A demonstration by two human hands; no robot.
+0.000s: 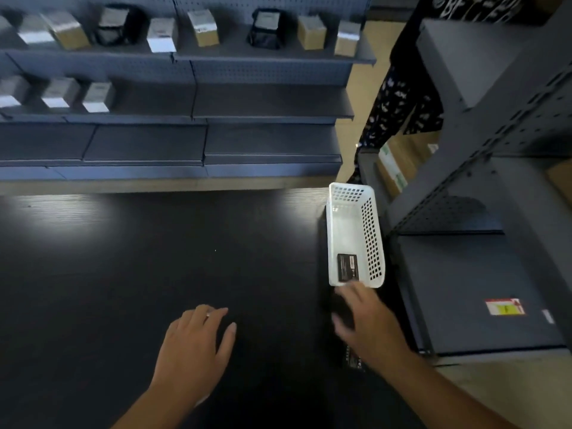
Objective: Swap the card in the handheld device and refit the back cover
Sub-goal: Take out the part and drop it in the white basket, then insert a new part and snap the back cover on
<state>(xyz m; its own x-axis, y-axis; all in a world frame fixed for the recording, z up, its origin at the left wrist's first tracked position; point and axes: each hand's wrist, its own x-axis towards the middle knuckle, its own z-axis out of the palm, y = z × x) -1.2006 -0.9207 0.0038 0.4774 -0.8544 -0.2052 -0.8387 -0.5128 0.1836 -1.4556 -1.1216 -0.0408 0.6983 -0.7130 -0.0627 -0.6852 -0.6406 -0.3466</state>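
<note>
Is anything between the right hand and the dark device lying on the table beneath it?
Nothing visible. The right hand hovers directly over the dark device near the table's right edge; the white basket sits just beyond the fingertips, not in the way.

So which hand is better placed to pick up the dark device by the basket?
Probably the right hand: it lies over the dark device beside the white basket. The left hand rests mid-table, farther off.

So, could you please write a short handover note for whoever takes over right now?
Left hand: open, flat over the dark table, holding nothing.
Right hand: open, blurred, above a dark device at the table's right edge.
White basket: holds a black rectangular part at its near end.
Done: cannot tell whether the card was swapped.
Left: apparently the swap and the cover.
</note>
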